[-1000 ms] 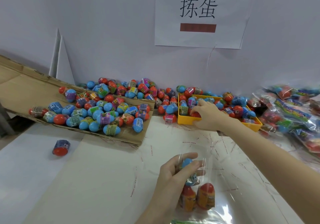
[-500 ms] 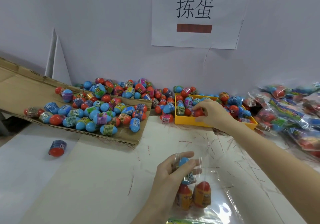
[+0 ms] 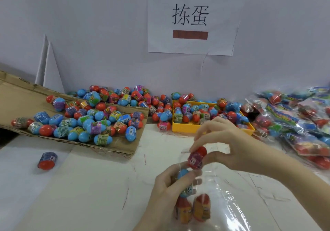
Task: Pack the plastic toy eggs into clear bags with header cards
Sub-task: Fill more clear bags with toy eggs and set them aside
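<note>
bag: I've got the clear bag (image 3: 223,200) lying on the worktop (image 3: 80,186), mouth bunched under my left hand; two red-topped eggs (image 3: 192,207) sit at its bottom, nearest me.
left grip: left hand (image 3: 167,189) curled round the bag mouth, pinching a blue egg (image 3: 183,173) through or just inside the film; can't tell which.
right grip: right hand (image 3: 230,148) pinches a red egg (image 3: 197,157) between thumb and fingertips, just above the left grip and the bag mouth.
step: my read, dropping this egg in next to the blue one.
risk 1: mouth looks narrow and crumpled; egg could catch the film edge and roll off across the worktop.
risk 2: left grip loosens, mouth collapses and the blue egg slides out.
beyond the grips: yellow tray (image 3: 180,129) of eggs, loose pile on cardboard (image 3: 16,95) to the left, one stray egg (image 3: 47,160) well apart on the left.
right of the grips: packed bags (image 3: 292,123) heaped.
hard to see: bag edges nearly invisible; header card not identifiable; bag bottom cut off by the frame.
</note>
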A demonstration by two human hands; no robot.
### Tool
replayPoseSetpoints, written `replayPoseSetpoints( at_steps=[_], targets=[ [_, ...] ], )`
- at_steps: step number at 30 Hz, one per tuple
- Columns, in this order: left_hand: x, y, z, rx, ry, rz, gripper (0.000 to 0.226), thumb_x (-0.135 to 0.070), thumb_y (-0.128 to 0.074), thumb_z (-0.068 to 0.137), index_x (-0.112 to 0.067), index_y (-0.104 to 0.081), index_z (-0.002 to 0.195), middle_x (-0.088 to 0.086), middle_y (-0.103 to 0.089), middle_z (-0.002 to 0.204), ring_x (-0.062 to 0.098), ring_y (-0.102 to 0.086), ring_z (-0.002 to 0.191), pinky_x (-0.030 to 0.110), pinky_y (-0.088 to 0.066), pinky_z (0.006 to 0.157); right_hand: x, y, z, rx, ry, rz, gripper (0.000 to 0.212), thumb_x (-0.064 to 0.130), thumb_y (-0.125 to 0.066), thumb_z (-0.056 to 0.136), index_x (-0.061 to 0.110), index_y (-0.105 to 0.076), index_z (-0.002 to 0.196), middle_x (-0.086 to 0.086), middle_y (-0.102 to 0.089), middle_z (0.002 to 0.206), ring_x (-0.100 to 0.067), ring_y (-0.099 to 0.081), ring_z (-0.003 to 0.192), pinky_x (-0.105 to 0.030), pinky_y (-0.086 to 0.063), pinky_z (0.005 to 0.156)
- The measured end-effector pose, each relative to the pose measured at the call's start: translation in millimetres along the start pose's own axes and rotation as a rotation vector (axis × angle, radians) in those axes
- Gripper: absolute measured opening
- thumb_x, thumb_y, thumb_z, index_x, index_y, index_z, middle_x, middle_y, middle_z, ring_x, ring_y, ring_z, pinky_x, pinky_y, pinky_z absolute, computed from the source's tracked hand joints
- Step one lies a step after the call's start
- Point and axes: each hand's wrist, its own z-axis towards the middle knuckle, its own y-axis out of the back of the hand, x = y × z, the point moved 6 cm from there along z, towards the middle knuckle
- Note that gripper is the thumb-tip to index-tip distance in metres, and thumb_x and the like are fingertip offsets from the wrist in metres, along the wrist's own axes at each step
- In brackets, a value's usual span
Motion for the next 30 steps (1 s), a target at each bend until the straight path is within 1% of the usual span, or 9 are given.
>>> replayPoseSetpoints(
  at_steps=[5,7,10,14,18,22,25,28,30],
  targets=[
    [-3.8,1.8,-2.0,-0.055,-0.032,-0.029,0.015,-0.009,-0.068,0.069,-0.017,-0.072,0.081,0.006,-0.074,0.075,0.022,-0.071,0.072,0.025,-0.056,0.058,6.2,-5.5,-4.3,0.157,-0.026,-0.012,0.031,0.027,-0.062,0.084,0.051,-0.052,0.101,0.03,-0.05,0.104,0.002,-0.034,0.101,-0.019,-0.029,0.091],
    [-4.0,2.8,-3.0,-0.07,-0.029,0.004,0.019,-0.001,-0.072,0.072,-0.019,-0.075,0.074,0.007,-0.073,0.074,0.021,-0.07,0.071,0.025,-0.056,0.057,6.5,-8.9,-8.7,0.2,-0.042,-0.025,0.033,0.027,-0.061,0.086,0.049,-0.054,0.11,0.031,-0.045,0.105,0.003,-0.031,0.103,-0.021,-0.031,0.093],
    [-3.4,3.3,-2.9,-0.064,-0.023,0.027,0.02,0.0,-0.066,0.077,-0.018,-0.071,0.083,0.004,-0.073,0.07,0.016,-0.07,0.065,0.023,-0.055,0.055,6.6,-8.0,-13.4,0.201,-0.017,-0.061,0.027,0.03,-0.058,0.087,0.044,-0.058,0.11,0.031,-0.048,0.107,0.004,-0.031,0.105,-0.022,-0.028,0.094],
    [-0.6,3.8,-1.4,-0.045,-0.027,0.037,0.018,-0.012,-0.064,0.074,-0.02,-0.07,0.088,0.002,-0.075,0.084,0.019,-0.071,0.083,0.027,-0.058,0.07,8.6,-11.3,-14.5,0.202,-0.007,-0.041,0.025,0.051,-0.052,0.084,0.035,-0.067,0.097,0.03,-0.053,0.102,0.008,-0.032,0.104,-0.024,-0.021,0.094],
    [-1.6,6.5,-2.1,-0.086,-0.024,-0.01,0.017,-0.009,-0.06,0.078,-0.02,-0.073,0.08,0.005,-0.075,0.083,0.019,-0.071,0.08,0.019,-0.054,0.06,4.6,-21.0,-15.3,0.209,-0.032,-0.042,0.047,0.072,-0.047,0.071,0.037,-0.065,0.097,0.028,-0.053,0.102,0.007,-0.024,0.102,-0.019,-0.02,0.085],
    [-0.3,7.6,-2.1,-0.119,0.008,-0.005,0.026,-0.005,-0.057,0.084,-0.021,-0.075,0.074,0.009,-0.074,0.083,0.024,-0.07,0.081,0.023,-0.056,0.06,-4.4,-24.8,-16.8,0.135,-0.104,-0.04,0.032,0.061,-0.052,0.077,0.039,-0.066,0.096,0.028,-0.049,0.098,0.009,-0.018,0.102,-0.018,-0.022,0.081],
    [-3.0,7.3,-3.3,-0.134,0.004,-0.016,0.026,-0.002,-0.057,0.083,-0.018,-0.075,0.073,0.009,-0.074,0.078,0.022,-0.07,0.077,0.021,-0.054,0.056,-2.8,-22.7,-15.2,0.069,-0.107,-0.033,0.045,0.07,-0.041,0.07,0.041,-0.067,0.093,0.032,-0.05,0.09,0.01,-0.024,0.102,-0.023,-0.025,0.082],
    [-5.5,3.6,-6.0,-0.109,0.017,-0.058,0.027,0.0,-0.056,0.08,-0.014,-0.075,0.069,0.012,-0.074,0.077,0.018,-0.072,0.072,0.021,-0.055,0.056,3.5,-4.8,-14.2,-0.265,-0.089,0.005,0.041,0.067,-0.043,0.069,0.043,-0.063,0.095,0.038,-0.05,0.092,0.005,-0.041,0.104,-0.03,-0.027,0.087],
    [-6.4,0.1,-9.2,-0.085,0.039,-0.052,0.032,0.001,-0.054,0.082,-0.015,-0.076,0.065,0.011,-0.074,0.077,0.017,-0.072,0.072,0.02,-0.055,0.055,4.5,-1.7,-11.7,-0.363,-0.132,0.016,0.031,0.064,-0.047,0.068,0.055,-0.049,0.098,0.04,-0.045,0.098,0.006,-0.043,0.105,-0.031,-0.029,0.091]
  ],
)
